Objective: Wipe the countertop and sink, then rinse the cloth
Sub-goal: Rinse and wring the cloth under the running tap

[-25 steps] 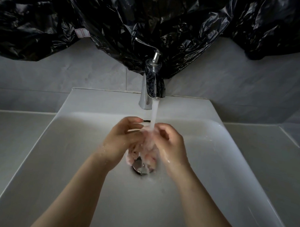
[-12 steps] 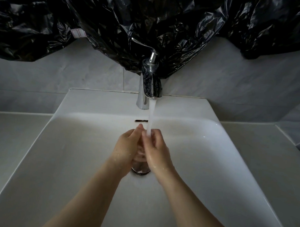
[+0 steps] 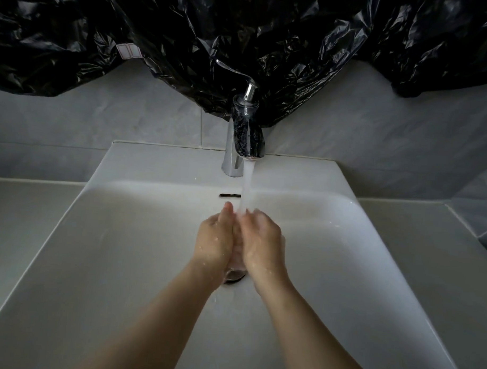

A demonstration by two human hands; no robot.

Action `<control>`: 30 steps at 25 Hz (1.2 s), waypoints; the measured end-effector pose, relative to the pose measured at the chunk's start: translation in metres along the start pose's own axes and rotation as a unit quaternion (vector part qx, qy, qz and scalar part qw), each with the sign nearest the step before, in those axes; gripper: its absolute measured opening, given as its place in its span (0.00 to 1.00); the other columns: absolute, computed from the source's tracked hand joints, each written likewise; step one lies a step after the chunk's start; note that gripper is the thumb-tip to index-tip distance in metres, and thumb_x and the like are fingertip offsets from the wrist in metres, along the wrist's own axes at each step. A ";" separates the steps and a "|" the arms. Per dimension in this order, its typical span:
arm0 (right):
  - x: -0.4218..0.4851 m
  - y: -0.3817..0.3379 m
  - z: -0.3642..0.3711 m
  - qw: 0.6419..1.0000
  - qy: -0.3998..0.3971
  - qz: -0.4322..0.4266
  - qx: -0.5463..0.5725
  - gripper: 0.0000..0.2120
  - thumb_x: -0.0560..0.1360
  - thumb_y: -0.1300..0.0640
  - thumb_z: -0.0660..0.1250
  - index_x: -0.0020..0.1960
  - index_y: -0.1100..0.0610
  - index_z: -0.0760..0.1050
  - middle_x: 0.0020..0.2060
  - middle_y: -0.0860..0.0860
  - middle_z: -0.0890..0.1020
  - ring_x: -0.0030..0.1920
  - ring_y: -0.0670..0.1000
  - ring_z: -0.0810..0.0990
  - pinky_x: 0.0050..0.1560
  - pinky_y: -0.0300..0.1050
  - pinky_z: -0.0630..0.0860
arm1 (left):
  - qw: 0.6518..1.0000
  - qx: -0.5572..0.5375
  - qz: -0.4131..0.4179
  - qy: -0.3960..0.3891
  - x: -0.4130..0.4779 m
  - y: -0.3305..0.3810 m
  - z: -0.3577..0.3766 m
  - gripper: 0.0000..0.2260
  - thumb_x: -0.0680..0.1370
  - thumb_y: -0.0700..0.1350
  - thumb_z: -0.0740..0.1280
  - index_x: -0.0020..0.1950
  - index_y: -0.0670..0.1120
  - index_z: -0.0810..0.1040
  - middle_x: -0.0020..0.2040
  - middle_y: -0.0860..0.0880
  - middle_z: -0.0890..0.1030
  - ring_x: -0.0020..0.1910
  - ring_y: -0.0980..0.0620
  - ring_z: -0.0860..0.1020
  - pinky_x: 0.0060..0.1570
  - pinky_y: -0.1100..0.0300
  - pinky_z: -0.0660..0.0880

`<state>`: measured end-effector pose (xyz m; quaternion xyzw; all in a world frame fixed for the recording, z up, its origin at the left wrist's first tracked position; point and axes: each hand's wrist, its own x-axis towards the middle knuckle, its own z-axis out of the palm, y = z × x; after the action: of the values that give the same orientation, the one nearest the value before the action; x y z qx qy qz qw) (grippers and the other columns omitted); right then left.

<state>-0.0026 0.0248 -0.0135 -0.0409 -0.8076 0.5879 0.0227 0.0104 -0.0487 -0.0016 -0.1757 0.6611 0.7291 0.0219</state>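
Head view, counts: one white sink (image 3: 129, 263), one chrome faucet (image 3: 242, 134), one stream of water (image 3: 246, 190), one overflow slot (image 3: 230, 195), one drain (image 3: 233, 275), two bare hands, two stretches of countertop (image 3: 29, 204), one on each side of the basin.
Backdrop: crinkled black plastic sheeting (image 3: 186, 38) hangs over the grey tiled wall (image 3: 349, 127), reaching down behind the faucet's lever.
Water: running, falling from the spout straight onto the fingertips of the joined hands.
Left hand (image 3: 215, 241): held upright over the drain, fingers extended and close together, palm pressed toward the other hand; skin dotted with droplets.
Right hand (image 3: 262, 243): mirrors it, fingers curled slightly inward, wet, pressed against the left.
Grip: the two hands are closed together, palm facing palm, with no open gap between them.
Cloth (image 3: 236, 256): only a pale pinkish sliver shows in the seam between the palms, squeezed there above the drain; its shape and extent are hidden.
Drain: partly covered by the hands, just below the wrists.
Countertop: bare grey surface on both sides, well apart from the hands.
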 end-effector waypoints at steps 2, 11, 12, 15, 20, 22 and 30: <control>0.006 0.004 -0.001 0.998 -0.008 0.054 -0.006 0.16 0.78 0.47 0.58 0.35 0.52 0.71 0.35 0.48 0.78 0.41 0.52 0.79 0.44 0.44 0.75 | 0.999 0.042 0.006 0.019 0.002 0.001 -0.005 0.17 0.81 0.49 0.57 0.38 0.42 0.75 0.26 0.48 0.78 0.25 0.52 0.77 0.25 0.64 0.72; 0.003 -0.001 -0.004 0.996 0.034 -0.009 0.086 0.09 0.74 0.56 0.68 0.35 0.51 0.74 0.32 0.48 0.79 0.36 0.49 0.77 0.39 0.43 0.74 | 0.952 0.278 0.128 0.029 0.000 -0.001 -0.045 0.12 0.74 0.38 0.65 0.35 0.53 0.78 0.29 0.54 0.79 0.28 0.55 0.76 0.32 0.58 0.72; 0.002 -0.003 -0.005 0.996 0.005 -0.017 0.090 0.07 0.74 0.56 0.68 0.38 0.50 0.75 0.34 0.47 0.80 0.38 0.48 0.78 0.39 0.41 0.74 | 0.957 0.260 0.128 0.023 -0.001 -0.001 -0.045 0.14 0.74 0.38 0.65 0.34 0.55 0.79 0.29 0.56 0.80 0.29 0.55 0.77 0.34 0.56 0.73; -0.007 -0.014 -0.009 0.993 -0.072 -0.033 0.084 0.08 0.73 0.54 0.71 0.49 0.46 0.74 0.43 0.41 0.80 0.44 0.43 0.79 0.41 0.30 0.74 | 0.961 0.232 0.145 0.049 -0.001 0.006 -0.047 0.23 0.75 0.36 0.65 0.29 0.62 0.79 0.31 0.64 0.80 0.34 0.61 0.78 0.43 0.58 0.75; -0.004 -0.026 -0.011 0.969 -0.024 -0.183 -0.163 0.04 0.74 0.54 0.66 0.49 0.49 0.76 0.47 0.47 0.80 0.50 0.50 0.76 0.47 0.40 0.69 | 0.894 0.312 0.276 0.165 -0.010 0.041 -0.044 0.09 0.73 0.33 0.63 0.47 0.44 0.79 0.45 0.48 0.76 0.43 0.48 0.75 0.44 0.60 0.70; -0.001 -0.034 -0.014 0.992 -0.028 -0.108 -0.053 0.04 0.76 0.55 0.65 0.50 0.51 0.74 0.49 0.49 0.78 0.50 0.49 0.76 0.44 0.33 0.71 | 0.813 0.344 0.430 0.188 -0.006 0.070 -0.043 0.11 0.72 0.32 0.63 0.52 0.42 0.78 0.51 0.44 0.76 0.49 0.43 0.75 0.47 0.59 0.69; -0.011 -0.046 -0.025 0.996 -0.050 -0.074 -0.020 0.06 0.74 0.62 0.62 0.43 0.52 0.74 0.44 0.46 0.80 0.46 0.47 0.77 0.40 0.30 0.70 | 0.587 0.621 0.464 0.234 0.031 0.123 -0.042 0.29 0.66 0.39 0.71 0.66 0.46 0.71 0.64 0.44 0.73 0.61 0.36 0.70 0.59 0.38 0.64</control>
<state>0.0083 0.0333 0.0381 0.0484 -0.8201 0.5696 0.0252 -0.0420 -0.1107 0.1040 0.0462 0.9275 -0.0131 -0.3708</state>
